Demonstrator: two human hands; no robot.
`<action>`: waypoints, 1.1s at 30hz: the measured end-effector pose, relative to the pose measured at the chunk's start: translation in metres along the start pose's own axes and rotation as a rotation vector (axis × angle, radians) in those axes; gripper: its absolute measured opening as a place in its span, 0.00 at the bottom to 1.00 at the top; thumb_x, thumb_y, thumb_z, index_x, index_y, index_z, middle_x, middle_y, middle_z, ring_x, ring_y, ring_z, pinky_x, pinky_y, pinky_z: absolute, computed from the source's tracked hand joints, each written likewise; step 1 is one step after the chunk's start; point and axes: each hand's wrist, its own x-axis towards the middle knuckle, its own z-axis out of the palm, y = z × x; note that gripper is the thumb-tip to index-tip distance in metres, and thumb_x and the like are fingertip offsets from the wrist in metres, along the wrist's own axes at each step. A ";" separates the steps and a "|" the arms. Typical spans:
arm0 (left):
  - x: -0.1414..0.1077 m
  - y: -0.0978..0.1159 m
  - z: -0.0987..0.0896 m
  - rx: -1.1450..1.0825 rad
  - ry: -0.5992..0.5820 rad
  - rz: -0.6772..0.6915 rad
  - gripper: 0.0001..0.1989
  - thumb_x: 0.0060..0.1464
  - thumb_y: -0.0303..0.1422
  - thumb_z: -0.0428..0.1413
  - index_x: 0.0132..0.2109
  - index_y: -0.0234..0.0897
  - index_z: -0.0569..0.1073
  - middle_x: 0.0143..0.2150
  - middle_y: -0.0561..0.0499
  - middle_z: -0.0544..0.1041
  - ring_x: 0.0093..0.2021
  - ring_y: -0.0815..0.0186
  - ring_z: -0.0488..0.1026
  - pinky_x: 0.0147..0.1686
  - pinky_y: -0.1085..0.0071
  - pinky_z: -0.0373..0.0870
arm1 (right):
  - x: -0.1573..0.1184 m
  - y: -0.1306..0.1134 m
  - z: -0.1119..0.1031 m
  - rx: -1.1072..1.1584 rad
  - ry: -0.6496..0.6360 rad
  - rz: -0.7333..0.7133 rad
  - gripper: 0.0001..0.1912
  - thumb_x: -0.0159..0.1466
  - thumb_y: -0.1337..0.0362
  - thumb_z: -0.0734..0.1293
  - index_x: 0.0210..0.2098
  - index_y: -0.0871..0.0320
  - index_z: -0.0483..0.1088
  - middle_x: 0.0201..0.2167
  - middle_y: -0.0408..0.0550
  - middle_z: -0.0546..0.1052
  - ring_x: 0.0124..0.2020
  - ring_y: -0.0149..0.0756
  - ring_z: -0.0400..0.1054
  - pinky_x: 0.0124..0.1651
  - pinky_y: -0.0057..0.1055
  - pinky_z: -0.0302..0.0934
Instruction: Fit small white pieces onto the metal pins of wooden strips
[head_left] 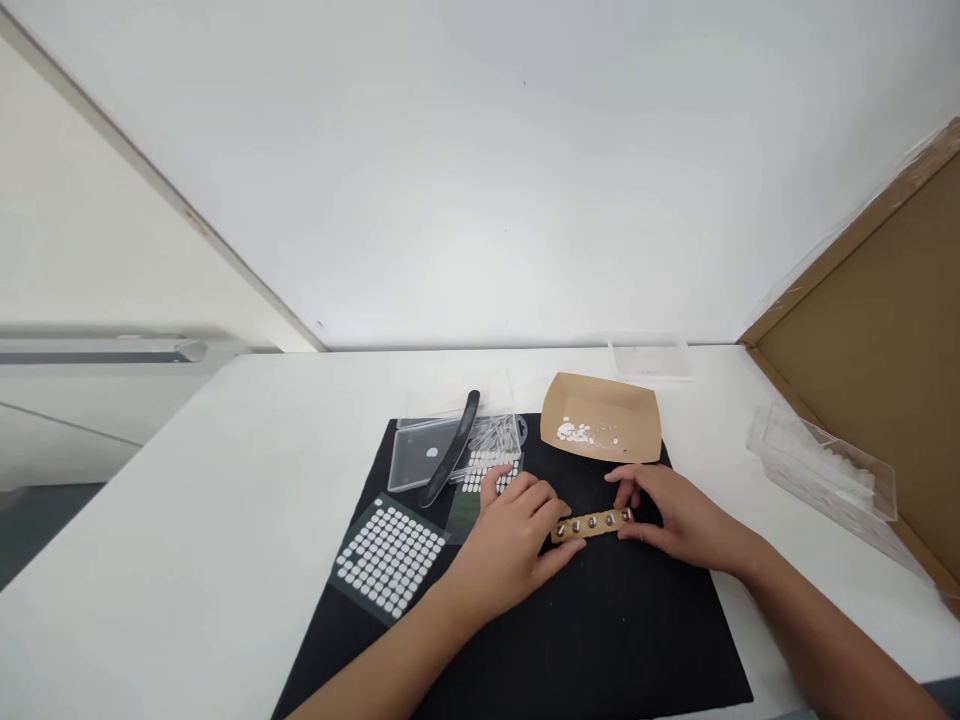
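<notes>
Both my hands met on a small wooden strip, at the middle of the black mat.

From the left I saw a sheet of white dots [390, 558] on the black mat [600, 640], then a clear case [431, 455] with a black tool [452, 450] lying across it. My left hand [510, 545] pinched the left end of the wooden strip [592, 524] — five metal studs along it — and my right hand [675, 520] pinched its right end. Behind sat a brown paper tray [604, 420] holding white bits, and far right a clear box [825, 470].
</notes>
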 end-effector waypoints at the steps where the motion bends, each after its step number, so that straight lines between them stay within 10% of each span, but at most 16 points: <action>1: 0.000 0.001 -0.001 0.004 0.018 0.007 0.09 0.67 0.41 0.63 0.46 0.41 0.77 0.40 0.51 0.80 0.46 0.55 0.75 0.64 0.46 0.51 | -0.001 0.000 0.000 -0.010 -0.002 -0.003 0.29 0.69 0.60 0.75 0.66 0.48 0.65 0.48 0.47 0.80 0.46 0.43 0.74 0.54 0.44 0.69; 12: 0.005 0.002 -0.015 0.023 0.258 0.168 0.06 0.72 0.25 0.52 0.47 0.37 0.73 0.38 0.50 0.81 0.38 0.62 0.74 0.49 0.58 0.67 | -0.004 0.001 -0.001 -0.120 0.003 -0.030 0.24 0.71 0.57 0.74 0.63 0.47 0.68 0.49 0.47 0.80 0.49 0.45 0.74 0.55 0.43 0.69; 21: 0.002 0.004 -0.011 -0.078 0.199 0.336 0.10 0.66 0.19 0.50 0.48 0.36 0.70 0.39 0.48 0.80 0.38 0.63 0.74 0.38 0.68 0.73 | -0.004 -0.004 -0.007 -0.195 -0.015 -0.028 0.22 0.71 0.58 0.73 0.62 0.48 0.68 0.48 0.45 0.80 0.47 0.42 0.74 0.54 0.43 0.69; 33: -0.004 -0.009 -0.006 -0.057 0.068 0.388 0.08 0.49 0.22 0.48 0.35 0.42 0.62 0.28 0.53 0.69 0.25 0.62 0.61 0.25 0.63 0.54 | -0.003 -0.005 -0.011 -0.217 -0.011 -0.027 0.20 0.70 0.62 0.73 0.60 0.50 0.69 0.46 0.45 0.80 0.44 0.41 0.75 0.50 0.40 0.69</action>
